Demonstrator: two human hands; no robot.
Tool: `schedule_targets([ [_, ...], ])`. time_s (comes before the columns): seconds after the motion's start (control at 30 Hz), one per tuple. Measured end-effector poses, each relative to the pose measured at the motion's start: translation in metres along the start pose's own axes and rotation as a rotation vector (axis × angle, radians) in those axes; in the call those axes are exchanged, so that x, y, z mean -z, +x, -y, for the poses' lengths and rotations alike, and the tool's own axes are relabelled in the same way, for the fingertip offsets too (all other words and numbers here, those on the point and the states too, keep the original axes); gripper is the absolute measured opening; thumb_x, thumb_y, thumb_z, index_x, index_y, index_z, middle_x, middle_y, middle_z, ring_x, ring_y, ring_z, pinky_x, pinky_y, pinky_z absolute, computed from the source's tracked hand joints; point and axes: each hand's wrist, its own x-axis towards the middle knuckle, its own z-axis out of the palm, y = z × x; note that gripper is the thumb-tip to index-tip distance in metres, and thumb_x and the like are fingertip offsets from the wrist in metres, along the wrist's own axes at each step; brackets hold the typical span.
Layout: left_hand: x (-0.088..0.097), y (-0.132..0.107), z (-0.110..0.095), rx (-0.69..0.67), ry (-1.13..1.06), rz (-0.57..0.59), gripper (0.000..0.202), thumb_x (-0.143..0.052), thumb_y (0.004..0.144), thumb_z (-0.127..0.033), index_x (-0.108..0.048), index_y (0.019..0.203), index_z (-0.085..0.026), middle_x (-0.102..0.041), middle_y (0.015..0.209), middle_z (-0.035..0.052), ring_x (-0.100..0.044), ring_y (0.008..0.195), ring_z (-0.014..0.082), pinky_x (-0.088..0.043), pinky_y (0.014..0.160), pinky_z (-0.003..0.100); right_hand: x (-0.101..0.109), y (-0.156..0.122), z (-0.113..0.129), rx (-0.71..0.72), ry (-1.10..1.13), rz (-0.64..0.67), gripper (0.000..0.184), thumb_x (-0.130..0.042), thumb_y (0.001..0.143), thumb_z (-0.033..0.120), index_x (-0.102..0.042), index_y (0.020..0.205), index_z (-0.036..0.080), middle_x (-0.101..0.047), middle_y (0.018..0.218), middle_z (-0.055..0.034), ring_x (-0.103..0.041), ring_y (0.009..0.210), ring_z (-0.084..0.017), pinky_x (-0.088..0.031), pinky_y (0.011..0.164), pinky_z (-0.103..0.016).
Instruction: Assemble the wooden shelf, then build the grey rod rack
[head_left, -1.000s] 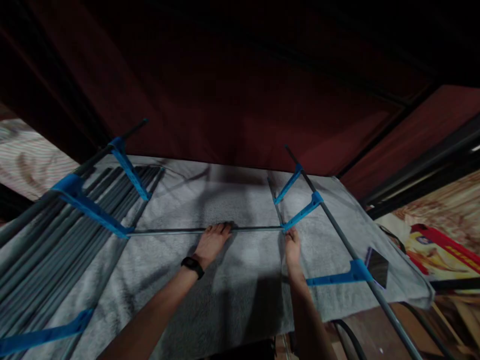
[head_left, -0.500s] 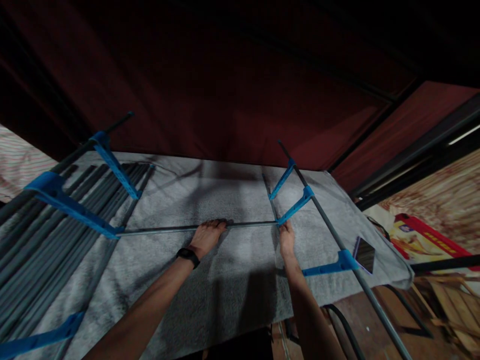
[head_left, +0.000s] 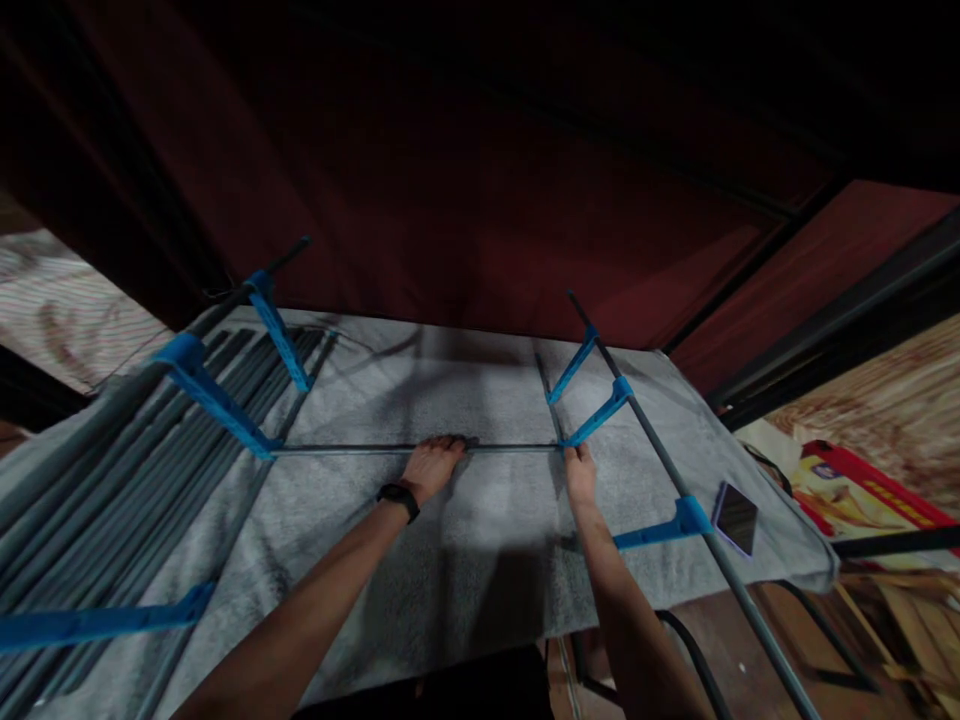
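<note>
a person's two bare hands work at a frame (head_left: 661,452) of grey rods, viewed by an onlooker in the room. the left hand (head_left: 435,462) lies over the cross rod (head_left: 352,449), fingers close together and curled round it; a black band (head_left: 399,498) circles that wrist. the right hand (head_left: 580,474) is at the cross rod's right end, fingers drawn together at the joint below a blue bracket (head_left: 598,416); whether they pinch anything there, i cannot tell. the cross rod spans the gap between the hands and runs on, left of the left hand, to a second bracket (head_left: 225,405). beyond the right hand stands a third bracket (head_left: 572,368), and just beside the right forearm a fourth (head_left: 660,532). well to the left of the left hand lies a row of grey tubes (head_left: 169,470). a pale grey cloth (head_left: 487,540) spreads beneath both hands. to the right of the right hand, past the frame, a phone (head_left: 736,518) rests on the cloth; farther right is a red and yellow package (head_left: 855,500).
</note>
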Motion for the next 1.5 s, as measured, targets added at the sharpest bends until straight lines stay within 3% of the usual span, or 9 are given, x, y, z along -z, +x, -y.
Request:
schedule_targets([
  [0.17, 0.01, -0.026, -0.017, 0.059, -0.044, -0.204, 0.038, -0.043, 0.095, -0.032, -0.055, 0.13, -0.022, -0.06, 0.124, 0.011, -0.054, 0.113, 0.0244, -0.039, 0.098, 0.041, 0.002, 0.001, 0.003, -0.018, -0.056, 0.011, 0.031, -0.048, 0.075, 0.047, -0.062, 0.08, 0.019, -0.066, 0.076, -0.0056, -0.056, 0.075, -0.021, -0.042, 0.073, -0.031],
  [0.37, 0.016, -0.129, 0.008, 0.373, -0.141, -0.555, 0.036, -0.041, 0.093, -0.028, -0.062, 0.12, -0.017, -0.058, 0.12, 0.0135, -0.055, 0.109, 0.0259, -0.043, 0.096, 0.041, 0.006, -0.009, 0.004, 0.009, -0.051, -0.014, 0.03, -0.049, 0.075, 0.034, -0.06, 0.096, 0.016, -0.066, 0.092, -0.0073, -0.058, 0.09, -0.019, -0.044, 0.084, -0.032],
  [0.47, 0.011, -0.186, 0.033, 0.382, -0.131, -0.538, 0.036, -0.042, 0.091, -0.03, -0.063, 0.118, -0.018, -0.059, 0.118, 0.0121, -0.055, 0.111, 0.0264, -0.043, 0.1, 0.041, 0.005, -0.046, 0.004, 0.063, -0.042, -0.031, 0.033, -0.043, 0.078, 0.029, -0.059, 0.104, 0.015, -0.064, 0.102, -0.0093, -0.056, 0.098, -0.019, -0.043, 0.091, -0.034],
  [0.63, -0.003, -0.245, 0.047, 0.444, -0.108, -0.542, 0.039, -0.041, 0.09, -0.035, -0.062, 0.116, -0.015, -0.057, 0.119, 0.014, -0.053, 0.114, 0.0281, -0.042, 0.104, 0.043, 0.009, -0.127, -0.002, 0.206, -0.018, 0.196, 0.023, -0.046, 0.078, 0.025, -0.066, 0.088, 0.02, -0.066, 0.09, -0.005, -0.06, 0.087, -0.018, -0.047, 0.086, -0.031],
  [0.77, 0.002, -0.252, 0.044, 0.511, -0.136, -0.577, 0.038, -0.042, 0.089, -0.033, -0.063, 0.114, -0.014, -0.057, 0.118, 0.0141, -0.054, 0.113, 0.0281, -0.043, 0.105, 0.043, 0.02, -0.149, -0.008, 0.328, -0.118, 0.217, 0.03, -0.041, 0.081, 0.018, -0.067, 0.094, 0.018, -0.064, 0.098, -0.0085, -0.06, 0.094, -0.019, -0.047, 0.089, -0.032],
  [0.93, 0.021, -0.251, 0.047, 0.696, -0.204, -0.711, 0.037, -0.044, 0.085, -0.027, -0.063, 0.114, -0.014, -0.055, 0.116, 0.0143, -0.052, 0.115, 0.0288, -0.043, 0.104, 0.044, 0.02, -0.142, -0.006, 0.363, -0.241, 0.257, 0.027, -0.041, 0.084, 0.02, -0.066, 0.093, 0.02, -0.063, 0.097, -0.0067, -0.06, 0.09, -0.017, -0.047, 0.086, -0.029],
  [1.1, 0.025, -0.249, 0.052, 0.723, -0.283, -0.721, 0.037, -0.045, 0.083, -0.028, -0.063, 0.112, -0.014, -0.055, 0.116, 0.0156, -0.053, 0.114, 0.0296, -0.044, 0.102, 0.048, 0.013, -0.14, -0.002, 0.397, -0.373, 0.264, 0.022, -0.042, 0.086, 0.02, -0.064, 0.085, 0.02, -0.063, 0.093, -0.0064, -0.059, 0.086, -0.016, -0.046, 0.082, -0.027],
  [1.33, 0.028, -0.228, 0.055, 0.735, -0.322, -0.757, 0.034, -0.047, 0.08, -0.025, -0.065, 0.106, -0.014, -0.056, 0.11, 0.0147, -0.051, 0.115, 0.0287, -0.043, 0.103, 0.048, 0.01, -0.136, 0.005, 0.44, -0.534, 0.239, 0.014, -0.046, 0.08, 0.018, -0.059, 0.076, 0.021, -0.061, 0.086, -0.0074, -0.057, 0.085, -0.018, -0.046, 0.08, -0.028],
  [1.5, 0.043, -0.208, 0.061, 0.826, -0.394, -0.784, 0.035, -0.05, 0.078, -0.023, -0.064, 0.109, -0.016, -0.053, 0.116, 0.0131, -0.052, 0.113, 0.0257, -0.047, 0.1, 0.043, 0.018, -0.134, 0.013, 0.416, -0.408, 0.264, 0.013, -0.046, 0.08, 0.025, -0.057, 0.075, 0.021, -0.061, 0.085, -0.0065, -0.058, 0.085, -0.02, -0.047, 0.08, -0.031],
])
